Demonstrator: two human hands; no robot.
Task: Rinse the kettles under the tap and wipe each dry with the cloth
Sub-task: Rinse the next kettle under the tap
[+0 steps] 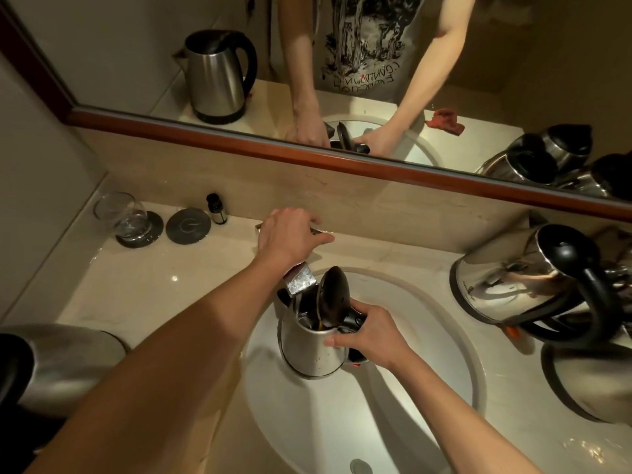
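Head view, positions taken from the sink (455,340): steel kettle (309,343), lid (333,297) tipped open, held upright inside the basin with its mouth just below the tap spout (301,280); my right hand (367,335) grips its handle side, fingers curled around it, while my left hand (289,234) rests on the tap handle behind the basin, fingers bent over it. Further kettles lie on the worktop (154,289) right of the sink (519,275) and at its near left (58,360); glass (119,213) on a coaster, far left.
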